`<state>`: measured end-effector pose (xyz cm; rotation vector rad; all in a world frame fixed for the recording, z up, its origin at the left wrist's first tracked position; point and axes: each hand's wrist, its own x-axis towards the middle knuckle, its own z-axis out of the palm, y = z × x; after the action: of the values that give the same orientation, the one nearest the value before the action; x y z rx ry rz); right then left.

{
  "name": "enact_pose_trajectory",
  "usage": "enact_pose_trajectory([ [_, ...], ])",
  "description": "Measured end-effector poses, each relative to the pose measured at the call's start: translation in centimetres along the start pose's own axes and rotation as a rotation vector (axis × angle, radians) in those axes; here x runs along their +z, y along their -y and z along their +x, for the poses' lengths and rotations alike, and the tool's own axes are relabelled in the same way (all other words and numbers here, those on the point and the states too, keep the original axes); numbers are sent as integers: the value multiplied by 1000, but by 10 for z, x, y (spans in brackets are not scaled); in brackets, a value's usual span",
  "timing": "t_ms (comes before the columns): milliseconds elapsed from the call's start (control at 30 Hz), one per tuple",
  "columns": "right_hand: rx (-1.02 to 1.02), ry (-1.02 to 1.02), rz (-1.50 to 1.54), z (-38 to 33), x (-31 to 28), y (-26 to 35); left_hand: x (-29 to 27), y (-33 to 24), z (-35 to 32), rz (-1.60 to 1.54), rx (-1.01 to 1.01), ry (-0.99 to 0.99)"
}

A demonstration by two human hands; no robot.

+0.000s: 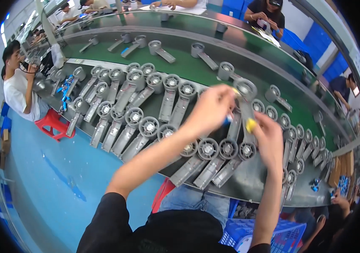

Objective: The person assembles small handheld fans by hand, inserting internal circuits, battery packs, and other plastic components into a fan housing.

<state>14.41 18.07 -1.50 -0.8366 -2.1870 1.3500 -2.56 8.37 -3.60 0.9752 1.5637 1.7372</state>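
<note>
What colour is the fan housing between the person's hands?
Grey; the fan housing shows best in the head view.

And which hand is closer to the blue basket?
Right. The right hand is above the blue basket in the picture; the left hand is farther away, higher up and to the left.
</note>
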Motion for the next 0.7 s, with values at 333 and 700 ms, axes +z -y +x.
enact_pose_trajectory([
  [333,-133,160,-49,241,164,-19,-167,85,185,555,-94,-511],
  [700,-348,-42,-639,290,143,2,-368,43,165,1331,-374,-660],
])
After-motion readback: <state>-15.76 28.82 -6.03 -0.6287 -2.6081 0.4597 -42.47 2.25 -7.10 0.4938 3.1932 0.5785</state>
